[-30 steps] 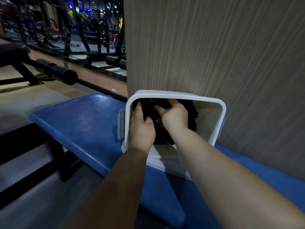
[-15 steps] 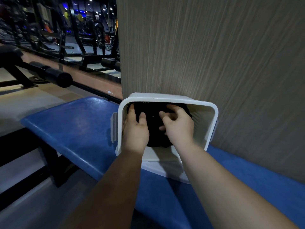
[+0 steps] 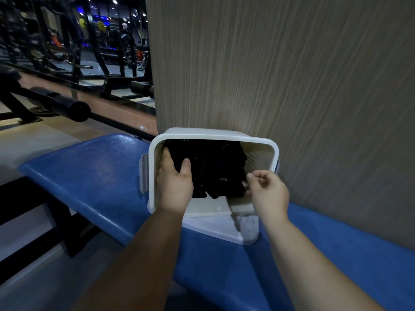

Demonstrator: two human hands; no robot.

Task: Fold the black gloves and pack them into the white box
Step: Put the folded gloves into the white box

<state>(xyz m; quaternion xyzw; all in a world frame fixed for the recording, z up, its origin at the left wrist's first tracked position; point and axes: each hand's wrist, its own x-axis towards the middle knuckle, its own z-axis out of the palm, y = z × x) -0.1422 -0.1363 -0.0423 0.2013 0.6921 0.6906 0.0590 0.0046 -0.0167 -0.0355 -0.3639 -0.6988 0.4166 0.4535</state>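
The left hand lies flat with straight fingers inside the white box, pressing the left edge of the black gloves near the box's left wall; it grasps nothing. The right hand hangs at the box's near right corner with its fingers loosely curled, and nothing shows between them, so it looks released. The gloves sit as 1 dark bundle in the box, filling the left and middle and leaving the ribbed right wall bare. How neatly they are folded is too dark to tell. The box is tipped with its opening toward the camera, on a blue padded bench and close against a wood-grain panel. A flat white piece, perhaps a lid, lies beneath it. Packing seems nearly finished: what remains is likely a last tuck and, if that is a lid, closing.
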